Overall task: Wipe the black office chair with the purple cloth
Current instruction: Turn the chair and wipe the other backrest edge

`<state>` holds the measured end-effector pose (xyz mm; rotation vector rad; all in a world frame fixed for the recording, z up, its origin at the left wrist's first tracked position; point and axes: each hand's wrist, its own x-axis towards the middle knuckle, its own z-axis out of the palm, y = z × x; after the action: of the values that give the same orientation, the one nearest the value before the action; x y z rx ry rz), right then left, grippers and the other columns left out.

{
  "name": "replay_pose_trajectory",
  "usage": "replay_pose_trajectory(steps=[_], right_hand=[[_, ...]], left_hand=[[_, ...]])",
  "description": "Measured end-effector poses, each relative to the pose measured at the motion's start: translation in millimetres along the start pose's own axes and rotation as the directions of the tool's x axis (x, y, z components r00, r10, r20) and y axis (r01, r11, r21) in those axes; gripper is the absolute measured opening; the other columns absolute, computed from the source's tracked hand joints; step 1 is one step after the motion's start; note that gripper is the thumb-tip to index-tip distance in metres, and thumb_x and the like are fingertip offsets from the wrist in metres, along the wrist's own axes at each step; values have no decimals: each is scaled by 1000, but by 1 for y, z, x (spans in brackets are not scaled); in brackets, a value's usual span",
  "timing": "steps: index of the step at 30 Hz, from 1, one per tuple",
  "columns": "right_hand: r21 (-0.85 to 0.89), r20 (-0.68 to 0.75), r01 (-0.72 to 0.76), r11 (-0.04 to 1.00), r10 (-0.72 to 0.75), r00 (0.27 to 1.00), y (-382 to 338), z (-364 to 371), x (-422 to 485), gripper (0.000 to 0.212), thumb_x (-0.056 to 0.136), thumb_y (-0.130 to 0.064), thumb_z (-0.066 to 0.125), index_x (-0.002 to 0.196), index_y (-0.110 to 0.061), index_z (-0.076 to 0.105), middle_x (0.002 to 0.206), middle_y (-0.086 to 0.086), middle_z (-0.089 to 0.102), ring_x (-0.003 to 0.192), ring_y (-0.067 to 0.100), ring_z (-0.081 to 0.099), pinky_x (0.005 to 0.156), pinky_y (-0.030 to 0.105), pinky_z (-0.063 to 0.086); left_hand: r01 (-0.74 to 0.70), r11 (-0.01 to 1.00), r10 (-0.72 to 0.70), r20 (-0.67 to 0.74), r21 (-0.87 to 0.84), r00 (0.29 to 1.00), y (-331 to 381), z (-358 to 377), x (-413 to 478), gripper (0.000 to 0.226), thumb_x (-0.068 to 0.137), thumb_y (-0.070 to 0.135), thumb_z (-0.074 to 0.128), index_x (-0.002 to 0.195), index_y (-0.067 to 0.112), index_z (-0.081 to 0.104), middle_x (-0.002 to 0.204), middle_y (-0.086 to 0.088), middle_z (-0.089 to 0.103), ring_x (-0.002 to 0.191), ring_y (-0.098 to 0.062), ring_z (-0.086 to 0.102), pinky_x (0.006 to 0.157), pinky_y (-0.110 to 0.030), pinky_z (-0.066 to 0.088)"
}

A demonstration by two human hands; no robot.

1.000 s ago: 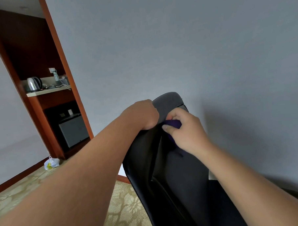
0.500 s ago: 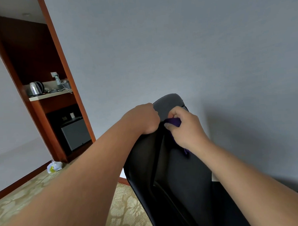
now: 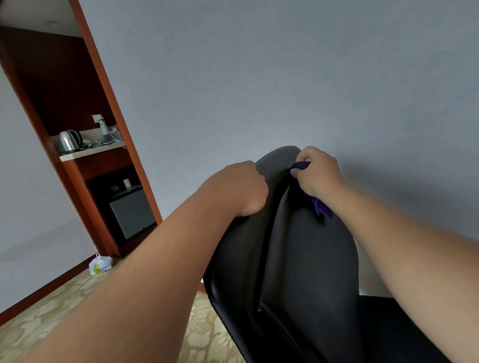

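Head view, from behind the backrest. Subject: black office chair, smooth padded upholstery, standing close to the grey wall.

State of the left hand: fingers curled over the upper left edge of the backrest, clamped on it, steadying the chair.

State of the right hand: closed round the purple cloth, a soft fabric, bunched. One fold shows by the thumb and a tail hangs below the palm against the backrest. The cloth sits at the top right of the backrest, just under its upper rim.

Judgement: the step in hand is wiping the upper backrest. How much of the chair is already wiped cannot be told.

To do it well:
- spread the cloth flatter under the palm, since a bunched wad touches only a narrow strip
- run along the top edge, then down in overlapping passes, following the seam between outer shell and inner pad, where dust would likely gather
- hold firm with the left hand so the chair does not swivel or roll under pressure
- mind the loose tail, which could drag or catch
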<state>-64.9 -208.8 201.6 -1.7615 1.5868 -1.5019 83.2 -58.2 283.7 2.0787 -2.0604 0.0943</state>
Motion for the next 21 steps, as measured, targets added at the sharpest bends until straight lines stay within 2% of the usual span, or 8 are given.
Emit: replay_pose_trajectory(steps=[4, 7, 10, 15, 19, 21], right_hand=[[9, 5, -3, 1000, 3, 1000, 1, 2, 0, 14, 87, -23, 71, 86, -28, 58, 99, -3, 66, 88, 21, 62, 80, 34, 53], [84, 20, 8, 996, -10, 1000, 0, -4, -11, 13, 88, -20, 73, 90, -26, 62, 99, -4, 66, 88, 17, 61, 68, 24, 45], [138, 36, 35, 990, -41, 999, -7, -12, -29, 14, 86, -18, 74, 87, -26, 63, 95, -4, 68, 86, 14, 63, 63, 19, 42], [204, 56, 93, 975, -107, 993, -20, -21, -74, 15, 86, -21, 75, 87, -29, 62, 89, -9, 68, 84, 10, 63, 67, 22, 45], [243, 76, 156, 957, -179, 981, -28, -30, -109, 18, 84, -23, 79, 87, -31, 63, 88, -12, 68, 82, 2, 62, 63, 7, 42], [271, 101, 174, 947, -207, 973, -27, -33, -123, 19, 85, -23, 79, 88, -32, 62, 89, -12, 68, 83, 1, 62, 65, 5, 44]], left_hand=[[7, 1000, -7, -6, -29, 1000, -2, 0, 1, 36, 106, 29, 32, 135, 15, 48, 138, -3, 52, 105, -20, 47, 83, -29, 33], [10, 999, -10, 0, -42, 1000, -1, 0, 1, 37, 107, 30, 32, 138, 16, 46, 139, -2, 51, 113, -21, 50, 83, -29, 33], [10, 999, -10, -2, -49, 1000, 0, -1, -1, 37, 107, 31, 32, 138, 16, 46, 139, -3, 52, 107, -20, 48, 83, -29, 33], [17, 999, -16, 13, -51, 1000, 3, -3, -4, 40, 107, 31, 32, 142, 15, 43, 142, -5, 50, 123, -23, 50, 85, -28, 32], [13, 1000, -13, 39, -5, 999, 7, -6, -8, 42, 109, 25, 29, 147, 10, 39, 146, -8, 45, 128, -26, 47, 89, -30, 35], [5, 999, -7, 59, 41, 998, 10, -8, -10, 43, 109, 20, 26, 149, 6, 37, 150, -9, 41, 132, -27, 44, 96, -31, 35]])
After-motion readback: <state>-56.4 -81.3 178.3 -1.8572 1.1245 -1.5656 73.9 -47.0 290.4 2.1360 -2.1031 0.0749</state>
